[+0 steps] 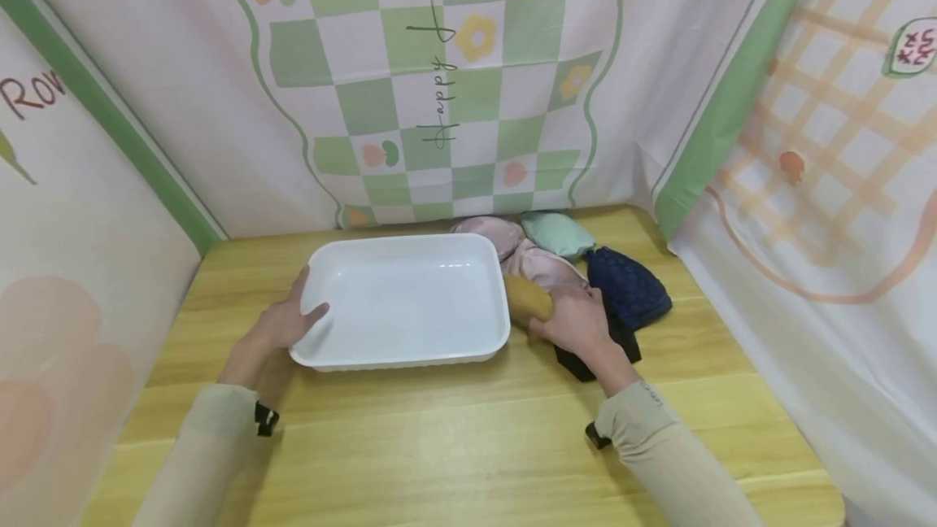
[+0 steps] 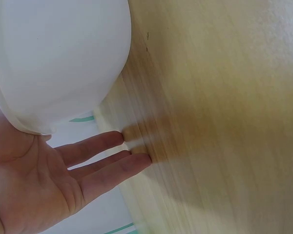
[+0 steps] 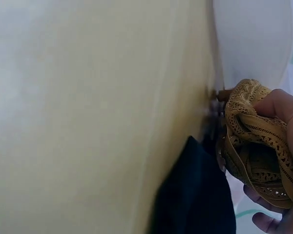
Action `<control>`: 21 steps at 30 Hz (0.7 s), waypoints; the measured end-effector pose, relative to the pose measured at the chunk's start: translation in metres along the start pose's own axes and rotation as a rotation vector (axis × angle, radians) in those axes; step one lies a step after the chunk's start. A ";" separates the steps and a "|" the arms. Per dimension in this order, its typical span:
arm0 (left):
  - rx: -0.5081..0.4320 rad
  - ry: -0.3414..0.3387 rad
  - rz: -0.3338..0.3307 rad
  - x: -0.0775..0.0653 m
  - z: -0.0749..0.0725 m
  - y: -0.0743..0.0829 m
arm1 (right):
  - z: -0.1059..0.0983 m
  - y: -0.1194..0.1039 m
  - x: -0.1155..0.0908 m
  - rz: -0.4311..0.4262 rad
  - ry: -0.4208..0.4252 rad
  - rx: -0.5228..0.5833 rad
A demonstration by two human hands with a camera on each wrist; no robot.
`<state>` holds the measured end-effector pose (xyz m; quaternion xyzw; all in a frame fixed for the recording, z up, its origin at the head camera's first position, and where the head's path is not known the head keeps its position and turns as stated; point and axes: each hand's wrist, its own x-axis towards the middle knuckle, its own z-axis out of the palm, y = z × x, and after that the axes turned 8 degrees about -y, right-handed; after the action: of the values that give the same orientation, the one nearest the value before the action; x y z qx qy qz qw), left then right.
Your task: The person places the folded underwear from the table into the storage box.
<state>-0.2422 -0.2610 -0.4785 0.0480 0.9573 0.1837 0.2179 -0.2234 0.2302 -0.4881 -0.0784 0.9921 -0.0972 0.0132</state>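
Observation:
A white rectangular tray (image 1: 403,303) sits on the table with nothing in it. My left hand (image 1: 281,322) holds its left end, the thumb over the rim and the other fingers outside. In the left wrist view, straight fingertips (image 2: 141,160) reach down to the tabletop. Just off the tray's right end, my right hand (image 1: 578,317) grips a bunched mustard-yellow lace bra (image 1: 529,299). Its openwork edging and folds show in the right wrist view, with the thumb on top. A black cloth piece (image 1: 581,364) lies partly under that hand.
Behind the right hand lie a pale pink bra (image 1: 545,263), a mint-green padded piece (image 1: 558,234) and a navy patterned one (image 1: 628,287), close together. The wooden table (image 1: 439,446) ends at a printed curtain (image 1: 468,104) at the back, with further hangings on both sides.

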 end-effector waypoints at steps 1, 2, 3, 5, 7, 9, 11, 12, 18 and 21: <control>-0.001 0.001 0.000 0.000 0.000 0.000 | -0.002 0.000 0.000 0.006 0.005 0.005; -0.001 0.002 0.001 0.000 0.000 -0.001 | -0.004 0.001 0.001 0.015 0.005 0.012; 0.000 0.001 0.000 0.000 0.000 -0.001 | -0.006 0.001 0.001 0.023 0.007 0.016; -0.001 -0.002 -0.002 0.001 0.001 -0.002 | -0.010 0.002 0.000 0.033 0.007 0.021; -0.004 -0.006 -0.003 0.001 0.000 -0.002 | -0.014 0.003 0.001 0.045 0.006 0.032; -0.008 -0.011 -0.007 0.001 0.000 -0.002 | -0.018 0.004 0.001 0.048 0.004 0.034; -0.011 -0.014 -0.009 0.001 0.000 -0.001 | -0.022 0.004 0.001 0.053 0.000 0.030; -0.014 -0.016 -0.010 0.001 -0.001 -0.001 | -0.023 0.005 0.001 0.057 0.000 0.028; -0.023 -0.027 -0.022 -0.001 -0.001 0.001 | -0.034 0.006 0.001 0.059 -0.005 0.012; -0.027 -0.036 -0.032 -0.003 -0.002 0.002 | -0.039 0.006 0.001 0.054 0.000 -0.006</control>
<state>-0.2407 -0.2603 -0.4752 0.0330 0.9514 0.1922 0.2385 -0.2273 0.2435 -0.4511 -0.0516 0.9941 -0.0940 0.0155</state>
